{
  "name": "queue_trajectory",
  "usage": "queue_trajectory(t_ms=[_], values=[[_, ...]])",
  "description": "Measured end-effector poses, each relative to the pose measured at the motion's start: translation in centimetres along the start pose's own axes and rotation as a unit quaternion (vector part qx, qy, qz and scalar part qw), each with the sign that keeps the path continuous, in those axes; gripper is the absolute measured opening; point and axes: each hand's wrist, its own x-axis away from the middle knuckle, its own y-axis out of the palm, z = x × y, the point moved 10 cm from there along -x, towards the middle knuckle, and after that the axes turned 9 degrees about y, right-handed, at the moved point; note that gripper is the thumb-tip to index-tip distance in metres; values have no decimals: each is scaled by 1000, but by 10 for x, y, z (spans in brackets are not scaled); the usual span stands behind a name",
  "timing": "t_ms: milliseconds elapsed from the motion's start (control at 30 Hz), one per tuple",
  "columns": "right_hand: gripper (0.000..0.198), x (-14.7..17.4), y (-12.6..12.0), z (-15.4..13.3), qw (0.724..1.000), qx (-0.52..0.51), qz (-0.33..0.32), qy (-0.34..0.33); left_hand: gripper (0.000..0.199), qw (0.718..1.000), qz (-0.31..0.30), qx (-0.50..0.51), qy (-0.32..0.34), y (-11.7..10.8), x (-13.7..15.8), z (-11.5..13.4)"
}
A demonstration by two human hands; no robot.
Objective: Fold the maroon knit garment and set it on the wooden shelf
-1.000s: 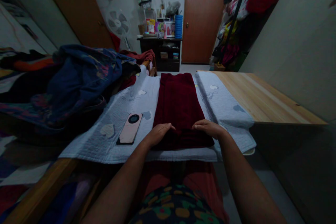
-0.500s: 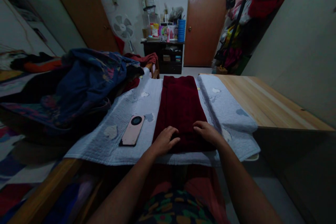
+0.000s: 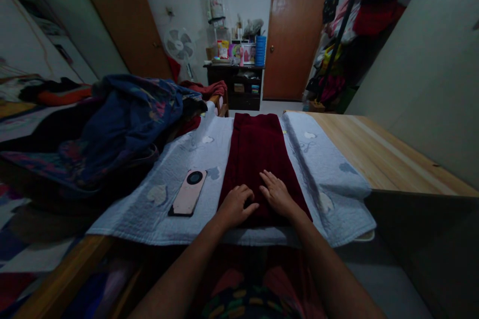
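A dark red folded cloth (image 3: 258,149), perhaps a garment, lies lengthwise in front of me on a pale blue quilted blanket (image 3: 157,219). On its near left part rests my left hand (image 3: 236,204), fingers bent and thumb apart, with nothing visible in its grasp. My right hand (image 3: 276,193) lies flat on the cloth's near middle, its fingers stretched out and holding nothing. To the left of the cloth, a pink phone (image 3: 188,193) with a round black camera ring lies face down on the blanket.
A heap of clothes (image 3: 127,124) rises at the left. A bare wooden board (image 3: 359,149) extends at the right, partly under the blanket. Farther back stand a dark cabinet (image 3: 234,87), a white fan (image 3: 180,44) and a brown door (image 3: 292,35). Bags hang at the upper right.
My right hand has moved left from the cloth's right edge to its middle and flattened out. My left hand stays at nearly the same place on the cloth. The view has tilted slightly.
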Motion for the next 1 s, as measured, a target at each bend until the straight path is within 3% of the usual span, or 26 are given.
queue_trajectory(t_ms=[300, 433, 667, 867, 1000], values=[[53, -1, 5, 7, 999, 22, -24, 22, 20, 998, 40, -48, -21, -10, -35, -15], [54, -1, 5, 7, 999, 24, -23, 23, 32, 993, 82, -76, 23, -7, -64, -22], [57, 4, 5, 8, 999, 21, -26, 26, 42, 996, 25, -89, 0, 36, -80, -52], [59, 21, -2, 9, 998, 3, -61, 15, 49, 992, -1, -125, -38, 39, -76, -52], [49, 23, -24, 5, 994, -37, -97, 13, 54, 990, -5, -134, -53, 37, -76, -48]])
